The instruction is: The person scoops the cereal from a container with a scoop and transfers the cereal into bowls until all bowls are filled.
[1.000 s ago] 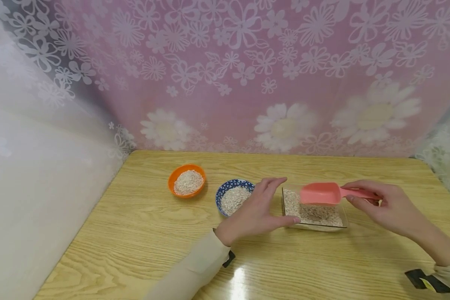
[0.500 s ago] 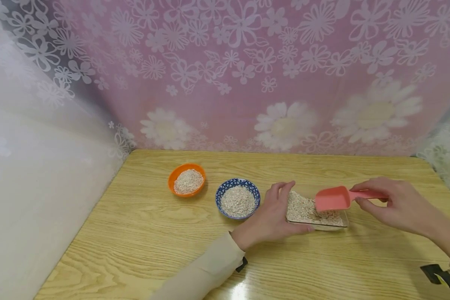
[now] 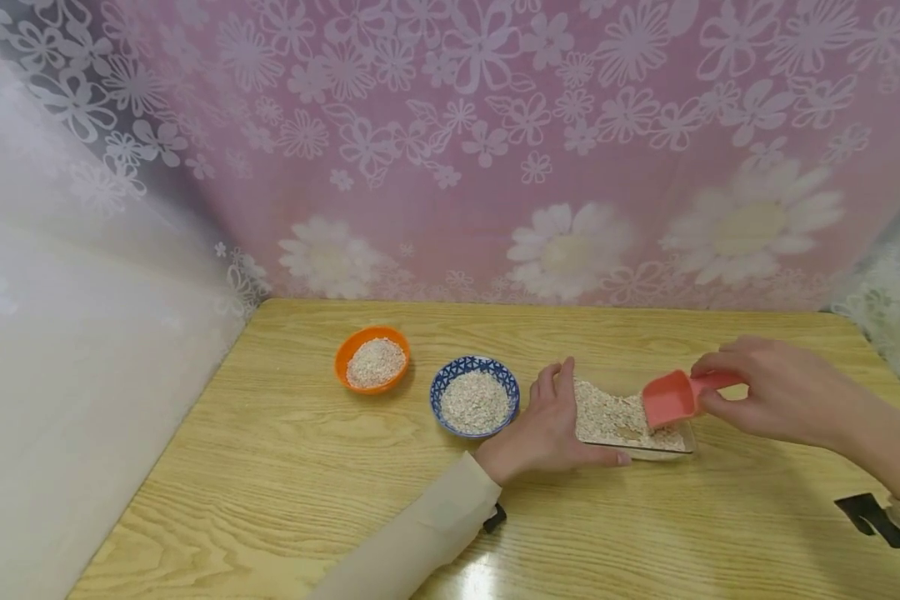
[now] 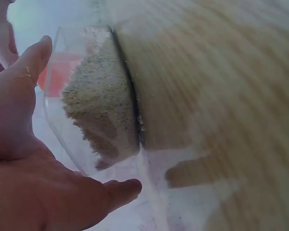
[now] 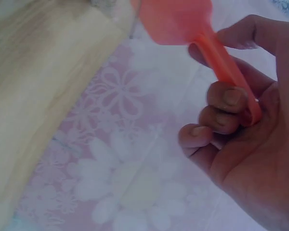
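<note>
A clear rectangular container (image 3: 675,455) holds a bed of rolled oats (image 3: 606,410) at the right of the table. My left hand (image 3: 543,429) grips its left end, thumb along the near side and fingers toward the far side. Through the clear wall, the oats slope down in the left wrist view (image 4: 103,91). A pink plastic scoop (image 3: 669,398) is tilted, its lip down in the oats at the container's right part. My right hand (image 3: 780,392) holds the scoop by its handle (image 5: 226,67), fingers curled round it. How much the scoop holds is hidden.
A blue-and-white patterned bowl (image 3: 437,407) of oats stands just left of my left hand. Farther left and back is an orange bowl (image 3: 342,364), also with oats. Behind the wooden table (image 3: 285,492) hangs a pink flowered curtain (image 3: 435,183).
My left hand has moved right from above the patterned bowl onto the container's end. The scoop has shifted right, tipped and lowered into the oats.
</note>
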Tool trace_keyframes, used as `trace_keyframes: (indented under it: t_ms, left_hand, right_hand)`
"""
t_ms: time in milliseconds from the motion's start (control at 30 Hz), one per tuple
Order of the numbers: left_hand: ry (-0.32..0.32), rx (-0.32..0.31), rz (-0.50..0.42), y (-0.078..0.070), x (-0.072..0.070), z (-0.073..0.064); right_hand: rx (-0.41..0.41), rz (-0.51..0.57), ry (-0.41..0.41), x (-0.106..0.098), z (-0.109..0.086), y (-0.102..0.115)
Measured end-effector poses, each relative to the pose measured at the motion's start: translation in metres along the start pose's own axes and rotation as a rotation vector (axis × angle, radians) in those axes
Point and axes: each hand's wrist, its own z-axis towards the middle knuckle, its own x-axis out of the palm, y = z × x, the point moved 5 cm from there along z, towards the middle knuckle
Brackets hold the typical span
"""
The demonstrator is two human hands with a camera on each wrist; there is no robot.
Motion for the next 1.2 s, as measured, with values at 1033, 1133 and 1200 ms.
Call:
trace_keyframes:
  t_ms: [1033,1133,1200]
  left_hand:
    - [0.081,-0.075,-0.075,0.006,0.004,0.004]
    - [0.083,-0.079,-0.076,0.006,0.004,0.004]
    - [0.083,-0.081,-0.074,0.007,0.004,0.004]
  right_hand:
    - [-0.048,0.266,-0.034,0.065,-0.013,0.013]
    - [-0.081,0.237,-0.081,0.069,-0.012,0.020]
    - [-0.100,0.224,-0.115,0.071,-0.012,0.024]
